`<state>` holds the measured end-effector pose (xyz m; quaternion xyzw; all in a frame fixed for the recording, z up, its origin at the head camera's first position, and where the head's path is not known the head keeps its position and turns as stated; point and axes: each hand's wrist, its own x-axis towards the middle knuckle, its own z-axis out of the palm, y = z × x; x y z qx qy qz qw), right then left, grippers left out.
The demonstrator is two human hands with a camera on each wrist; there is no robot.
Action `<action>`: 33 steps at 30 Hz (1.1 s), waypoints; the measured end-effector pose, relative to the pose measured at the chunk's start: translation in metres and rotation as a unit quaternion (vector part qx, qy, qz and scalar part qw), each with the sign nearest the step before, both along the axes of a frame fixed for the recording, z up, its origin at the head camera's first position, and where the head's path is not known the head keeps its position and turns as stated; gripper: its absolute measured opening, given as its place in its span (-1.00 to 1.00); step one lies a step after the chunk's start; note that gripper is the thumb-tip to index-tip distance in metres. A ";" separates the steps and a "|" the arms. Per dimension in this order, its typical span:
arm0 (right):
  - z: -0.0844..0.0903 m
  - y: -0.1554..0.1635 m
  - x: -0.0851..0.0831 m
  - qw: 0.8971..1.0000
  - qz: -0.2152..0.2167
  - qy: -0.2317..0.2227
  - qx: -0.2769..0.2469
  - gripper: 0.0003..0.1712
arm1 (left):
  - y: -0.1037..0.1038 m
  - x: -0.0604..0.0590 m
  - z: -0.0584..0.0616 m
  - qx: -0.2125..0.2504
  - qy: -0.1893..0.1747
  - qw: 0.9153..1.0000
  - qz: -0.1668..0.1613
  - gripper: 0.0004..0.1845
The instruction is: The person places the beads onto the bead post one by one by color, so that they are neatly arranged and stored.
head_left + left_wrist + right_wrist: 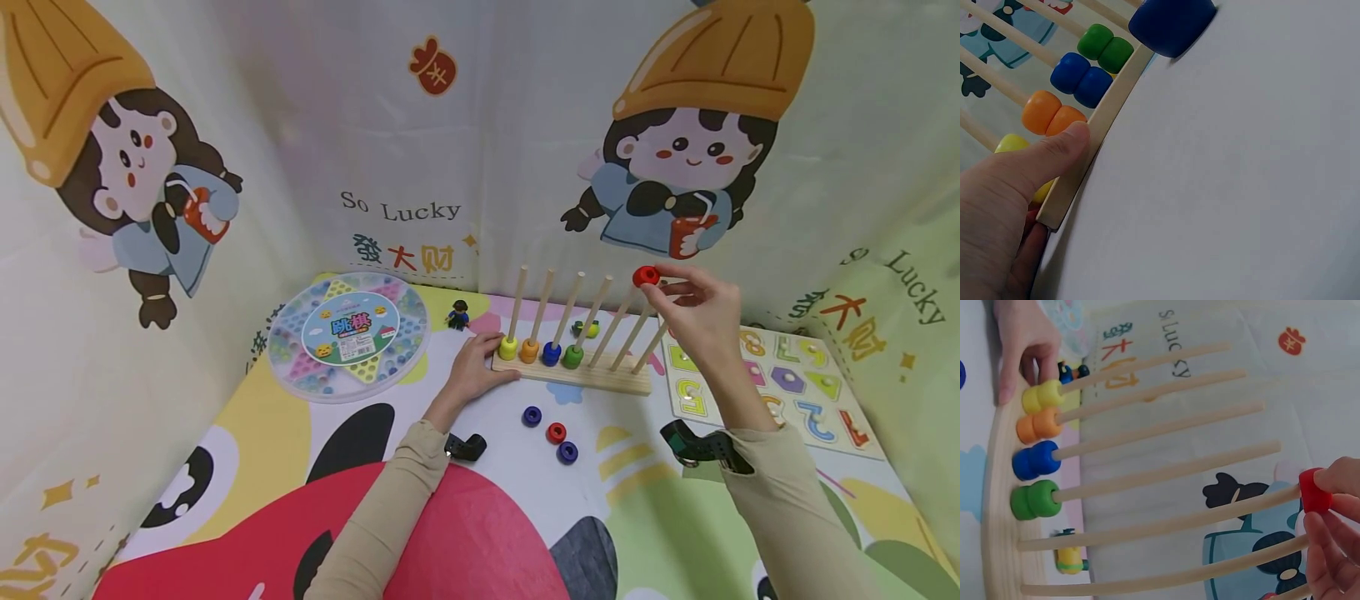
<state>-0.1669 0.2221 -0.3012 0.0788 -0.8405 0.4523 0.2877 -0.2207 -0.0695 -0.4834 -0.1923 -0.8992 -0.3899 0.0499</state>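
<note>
A wooden peg stand (570, 375) holds a row of upright pegs. Pairs of yellow beads (1042, 396), orange beads (1039, 424), blue beads (1036, 459) and green beads (1035, 499) sit at the bottom of the first pegs; the pegs further right carry none. My left hand (474, 369) grips the stand's left end, thumb along the front, other fingers behind. With thumb and fingers, my right hand (701, 312) pinches a red bead (1315, 490) at the tip of the fifth peg. Whether the peg has entered its hole cannot be told.
Two dark blue beads (532, 416) and another red bead (556, 432) lie in front of the stand. A round Chinese checkers set (348, 333) is at left, a puzzle board (795, 383) at right. Behind the stand are a toy figure (457, 315) and a yellow-green toy (587, 329).
</note>
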 end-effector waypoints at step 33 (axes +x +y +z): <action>-0.081 -0.017 0.041 0.994 0.085 -0.073 -0.012 -0.73 | -0.001 0.000 0.001 0.010 -0.001 1.000 -0.002 -0.18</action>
